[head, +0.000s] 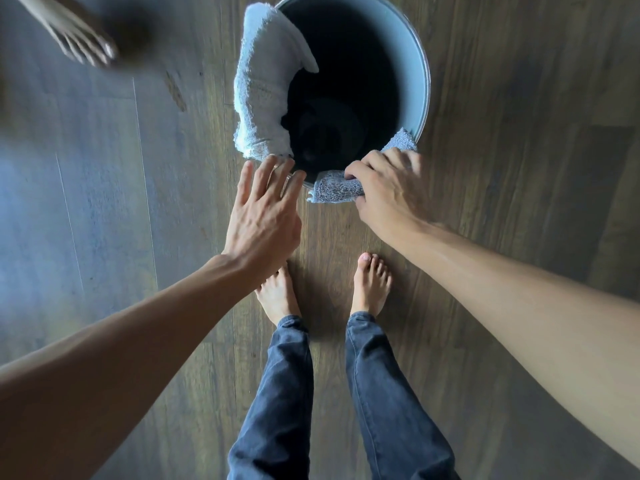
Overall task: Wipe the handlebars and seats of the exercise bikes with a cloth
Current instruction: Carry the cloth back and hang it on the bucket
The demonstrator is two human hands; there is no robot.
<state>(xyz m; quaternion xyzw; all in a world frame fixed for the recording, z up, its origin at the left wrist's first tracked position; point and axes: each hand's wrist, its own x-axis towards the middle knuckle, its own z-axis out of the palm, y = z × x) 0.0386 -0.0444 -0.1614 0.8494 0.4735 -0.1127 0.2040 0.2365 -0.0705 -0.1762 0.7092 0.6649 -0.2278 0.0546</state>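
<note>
Grey cloth held at the bucket rim, bikes out of view

Grey cloth point(332, 188) hangs over the near edge of a metal bucket point(420, 81), which stands on a wood floor point(519, 202) just ahead of the person's bare feet. The right hand point(388, 188) grips it, fingers curled over the fold and thumb underneath. The left hand point(266, 216) holds nothing; its fingers are straight and spread, tips at the rim just beside the lower end of a white towel point(266, 88). Whether they touch it I cannot tell.

Handling, as a judgement: the cloth is soft, limp and light, so it will sag and bunch wherever it is pinched. Gathering it into the palm should work better than holding one corner. Wet or dry cannot be told.

Looks: small, with a nubby looped weave in mottled grey-blue and one loose edge toward the left hand. The white towel is thicker and fluffier — it is draped along the bucket's left rim. The bucket's inside is dark, contents unclear. Another person's blurred bare foot point(79, 39) shows at top left.
</note>
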